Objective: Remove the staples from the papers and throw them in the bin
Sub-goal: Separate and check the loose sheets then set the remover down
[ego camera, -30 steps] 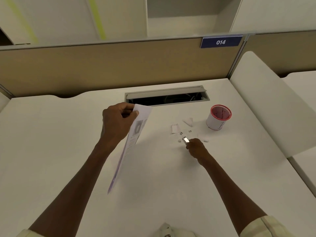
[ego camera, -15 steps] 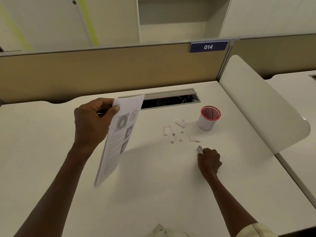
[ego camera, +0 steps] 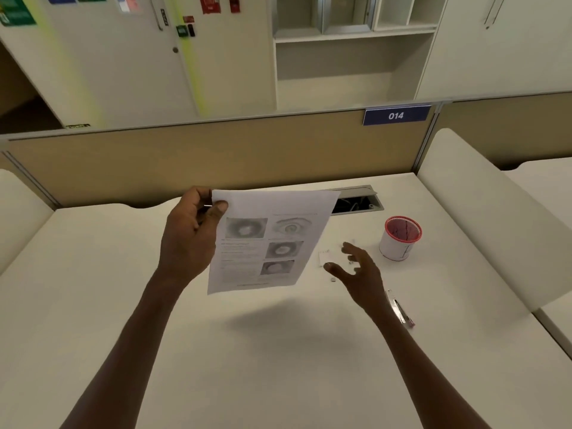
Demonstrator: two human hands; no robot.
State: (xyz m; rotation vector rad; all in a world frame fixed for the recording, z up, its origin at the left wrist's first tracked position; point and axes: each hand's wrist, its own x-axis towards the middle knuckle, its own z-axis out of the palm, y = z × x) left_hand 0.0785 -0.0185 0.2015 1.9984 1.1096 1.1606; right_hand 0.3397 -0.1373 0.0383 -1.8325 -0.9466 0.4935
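Stapled papers held up by one corner, free hand spread over the loose bits.

The left hand (ego camera: pixel 192 239) pinched the papers (ego camera: pixel 269 239) at their top corner, thumb on the printed face and fingers (ego camera: pixel 198 193) curled behind, holding them tilted above the worktop (ego camera: pixel 93 305). The sheets were white, printed with grey round pictures and short text blocks; thin and limp, they would likely sag if gripped far from the stapled corner, so that corner looked the best hold. The right hand (ego camera: pixel 359 274) hovered with fingers apart, gripping nothing, over small scraps (ego camera: pixel 325 257) and a tiny staple (ego camera: pixel 333 279). A metal tool (ego camera: pixel 399 308) lay near the wrist; the red-rimmed bin (ego camera: pixel 400 238) stood beyond.
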